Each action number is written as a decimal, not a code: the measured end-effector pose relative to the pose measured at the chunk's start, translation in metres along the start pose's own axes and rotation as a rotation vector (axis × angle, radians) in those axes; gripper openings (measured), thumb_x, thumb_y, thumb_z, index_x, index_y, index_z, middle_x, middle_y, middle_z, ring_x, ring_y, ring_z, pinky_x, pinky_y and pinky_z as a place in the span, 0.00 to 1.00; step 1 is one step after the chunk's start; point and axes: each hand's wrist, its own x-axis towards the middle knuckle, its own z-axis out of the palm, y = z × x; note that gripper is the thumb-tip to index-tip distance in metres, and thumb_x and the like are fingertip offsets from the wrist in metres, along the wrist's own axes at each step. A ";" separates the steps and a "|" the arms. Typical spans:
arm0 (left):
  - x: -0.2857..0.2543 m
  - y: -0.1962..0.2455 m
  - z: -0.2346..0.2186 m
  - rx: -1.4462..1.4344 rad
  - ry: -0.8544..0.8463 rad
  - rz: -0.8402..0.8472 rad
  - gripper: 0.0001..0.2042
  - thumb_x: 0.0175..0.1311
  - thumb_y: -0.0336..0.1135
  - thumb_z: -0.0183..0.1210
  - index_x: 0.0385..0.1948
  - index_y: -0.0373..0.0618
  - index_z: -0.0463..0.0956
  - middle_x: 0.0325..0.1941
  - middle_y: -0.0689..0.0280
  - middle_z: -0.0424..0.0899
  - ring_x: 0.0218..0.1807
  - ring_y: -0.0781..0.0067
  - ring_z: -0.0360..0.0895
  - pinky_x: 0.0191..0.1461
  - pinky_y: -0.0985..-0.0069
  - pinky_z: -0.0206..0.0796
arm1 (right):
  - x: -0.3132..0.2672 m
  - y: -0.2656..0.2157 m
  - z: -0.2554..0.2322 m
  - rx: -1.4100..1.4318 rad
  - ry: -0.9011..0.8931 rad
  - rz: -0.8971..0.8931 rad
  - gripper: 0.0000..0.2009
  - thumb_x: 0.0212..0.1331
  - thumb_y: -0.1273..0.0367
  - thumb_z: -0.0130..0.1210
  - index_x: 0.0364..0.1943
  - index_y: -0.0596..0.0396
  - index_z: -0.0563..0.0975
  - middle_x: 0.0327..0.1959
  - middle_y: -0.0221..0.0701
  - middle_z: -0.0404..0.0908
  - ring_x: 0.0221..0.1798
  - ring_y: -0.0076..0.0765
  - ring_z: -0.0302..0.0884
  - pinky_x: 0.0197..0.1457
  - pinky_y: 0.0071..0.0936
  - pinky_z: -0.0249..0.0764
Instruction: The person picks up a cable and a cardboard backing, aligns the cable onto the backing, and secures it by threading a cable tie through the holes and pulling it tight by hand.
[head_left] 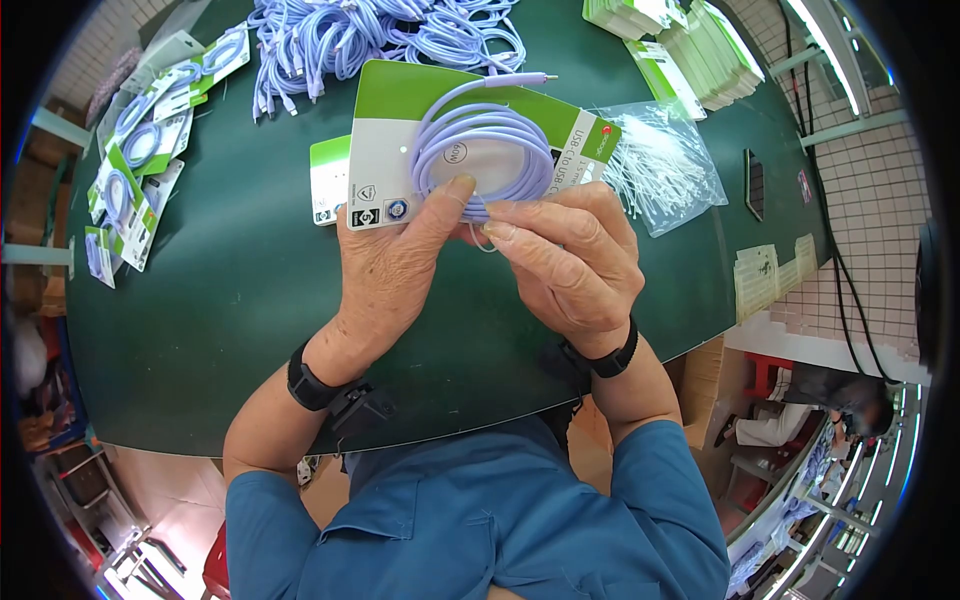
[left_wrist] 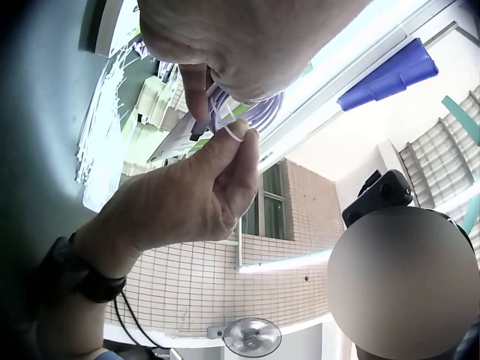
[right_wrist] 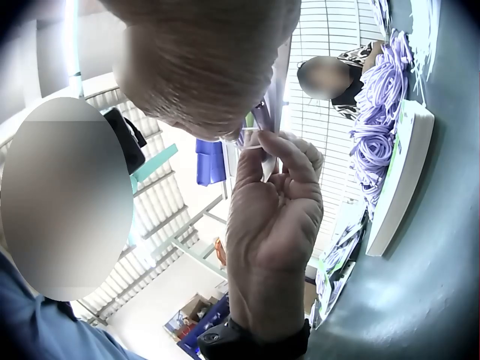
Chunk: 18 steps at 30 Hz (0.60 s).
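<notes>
A coiled lilac cable [head_left: 540,165] lies against a green and white card [head_left: 385,110]. The left hand [head_left: 390,265] holds card and coil at their lower edge, thumb on the coil. Beside it the right hand [head_left: 580,260] pinches a thin white tie [head_left: 484,240] between thumb and finger, at the bottom of the coil. In the left wrist view the tie [left_wrist: 232,133] loops near the right hand's [left_wrist: 187,191] fingertips; the coil shows behind. In the right wrist view the left hand [right_wrist: 274,217] is seen palm on, its fingertips close to the tie [right_wrist: 251,147].
Loose lilac cables [head_left: 330,40] are heaped at the back. Cards with coiled cables [head_left: 140,145] lie at the left, card stacks [head_left: 700,55] at the back right. A bag of white ties [head_left: 655,165], a phone [head_left: 754,185] and another card [head_left: 328,180] rest on the green table [head_left: 200,330].
</notes>
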 end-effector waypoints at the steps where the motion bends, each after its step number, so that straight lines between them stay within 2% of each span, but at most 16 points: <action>1: 0.000 0.000 0.000 -0.006 0.000 0.004 0.16 0.72 0.25 0.63 0.59 0.32 0.76 0.49 0.58 0.87 0.39 0.72 0.86 0.38 0.75 0.83 | 0.000 0.000 0.000 0.000 0.001 -0.001 0.16 0.46 0.76 0.72 0.43 0.52 0.88 0.42 0.29 0.90 0.35 0.34 0.82 0.35 0.27 0.74; 13: -0.001 0.000 -0.001 -0.006 -0.004 -0.007 0.16 0.73 0.25 0.63 0.59 0.32 0.75 0.50 0.56 0.86 0.39 0.70 0.87 0.38 0.74 0.84 | 0.000 0.000 0.002 -0.010 0.016 0.005 0.15 0.46 0.76 0.72 0.42 0.51 0.87 0.41 0.29 0.90 0.34 0.33 0.80 0.34 0.26 0.73; 16: -0.002 0.000 -0.002 -0.008 -0.008 -0.027 0.16 0.73 0.25 0.63 0.59 0.32 0.75 0.50 0.56 0.86 0.39 0.70 0.87 0.38 0.74 0.84 | 0.002 -0.006 -0.002 0.006 -0.046 0.093 0.19 0.48 0.82 0.74 0.45 0.49 0.87 0.42 0.31 0.90 0.36 0.35 0.81 0.39 0.27 0.77; 18: -0.003 -0.001 -0.003 0.003 -0.024 -0.028 0.16 0.72 0.24 0.63 0.58 0.32 0.75 0.49 0.57 0.86 0.39 0.70 0.87 0.38 0.74 0.84 | 0.002 -0.005 -0.002 0.008 -0.052 0.102 0.19 0.48 0.82 0.74 0.45 0.49 0.86 0.42 0.31 0.90 0.36 0.35 0.81 0.38 0.27 0.76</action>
